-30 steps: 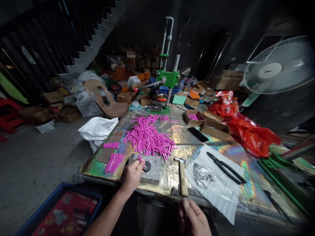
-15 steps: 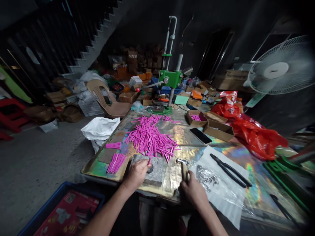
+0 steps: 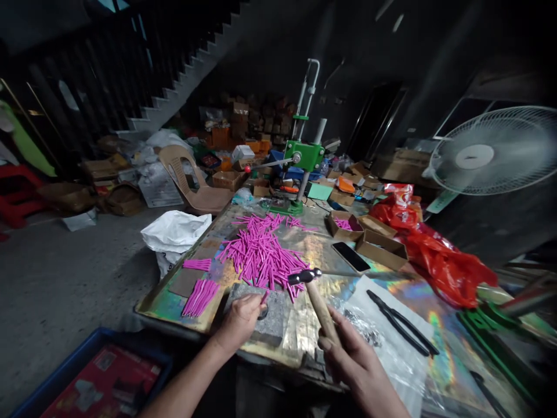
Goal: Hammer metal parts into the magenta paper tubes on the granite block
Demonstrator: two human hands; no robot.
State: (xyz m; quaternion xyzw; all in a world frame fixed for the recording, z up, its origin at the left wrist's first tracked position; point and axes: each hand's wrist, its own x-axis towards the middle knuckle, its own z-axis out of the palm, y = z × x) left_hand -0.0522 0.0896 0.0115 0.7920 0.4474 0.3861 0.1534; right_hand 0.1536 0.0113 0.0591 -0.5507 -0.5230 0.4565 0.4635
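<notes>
My left hand (image 3: 242, 317) is closed around a short pink stick (image 3: 264, 297), its tip standing up above my fingers. It rests at a grey stone block (image 3: 273, 325), beside a small dark round piece (image 3: 262, 313) on the block. My right hand (image 3: 348, 348) grips the wooden handle of a ball-peen hammer (image 3: 321, 307), whose metal head is raised at the right of the block. Beyond the block lies a big heap of pink sticks (image 3: 261, 249). Sorted bunches of pink sticks (image 3: 201, 298) lie to the left on a flat brown piece (image 3: 179, 283).
Right of my right hand are a clear plastic bag (image 3: 369, 331) and black-handled pliers (image 3: 402, 322) on a white sheet. A phone (image 3: 350, 256) and small cardboard boxes (image 3: 382, 248) stand behind. A green hand press (image 3: 300, 157) rises at the back; a fan (image 3: 474, 157) is at right.
My right hand has lifted the hammer, and its head is now higher and further left. My left hand stays at the block with the pink stick. The view has tilted slightly.
</notes>
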